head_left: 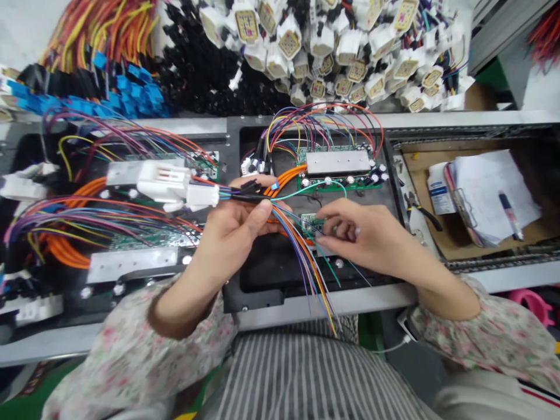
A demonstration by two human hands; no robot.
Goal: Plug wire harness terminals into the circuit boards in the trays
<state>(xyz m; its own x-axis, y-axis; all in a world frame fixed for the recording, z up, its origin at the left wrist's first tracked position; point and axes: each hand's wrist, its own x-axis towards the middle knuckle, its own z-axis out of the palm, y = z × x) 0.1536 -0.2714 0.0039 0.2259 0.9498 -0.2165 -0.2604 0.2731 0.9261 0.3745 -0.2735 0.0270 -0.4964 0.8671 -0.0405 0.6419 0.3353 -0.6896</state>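
Note:
My left hand (240,224) is closed around a wiring harness (250,198), thumb on top of its black sleeve. A large white connector (165,185) sticks out on the left end of the harness. From the other end, loose coloured wires (301,251) fan down over the front edge. My right hand (350,230) is beside these wires, thumb and index finger pinched together over a small green circuit board (308,223); what lies in the pinch is too fine to name. Behind, a larger circuit board with a silver heat sink (339,162) sits in a black tray (262,274).
More wired boards (144,239) fill the tray on the left. At the back lie blue-ended cables (126,87), black parts (201,70) and white connectors (350,52). On the right are pliers (422,210) and a cardboard-lined box with a clipboard of papers (494,192) and a marker (511,216).

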